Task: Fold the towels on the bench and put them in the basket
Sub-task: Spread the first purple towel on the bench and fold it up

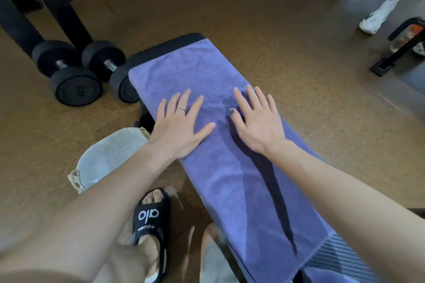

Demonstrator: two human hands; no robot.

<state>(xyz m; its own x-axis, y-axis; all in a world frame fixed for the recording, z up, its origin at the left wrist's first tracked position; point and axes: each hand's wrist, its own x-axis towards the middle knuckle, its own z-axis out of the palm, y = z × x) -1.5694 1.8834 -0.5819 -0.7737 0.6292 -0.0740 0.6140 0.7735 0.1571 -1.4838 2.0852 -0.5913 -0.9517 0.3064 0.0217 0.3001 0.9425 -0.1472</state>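
A purple towel (207,71) lies spread lengthwise along the black bench (167,46), with a striped end near me at the lower right. My left hand (181,126) lies flat on the towel near its left edge, fingers straight and spread. My right hand (257,122) presses flat on the towel's right half, fingers also straight. A pale fabric basket (108,158) sits on the floor left of the bench, beside my left forearm.
Two black dumbbells (76,76) lie on the floor at the left, next to a black rack frame (57,0). My sandalled foot (149,220) is by the bench. Another person's white shoe (377,18) and black equipment (400,46) are at the far right.
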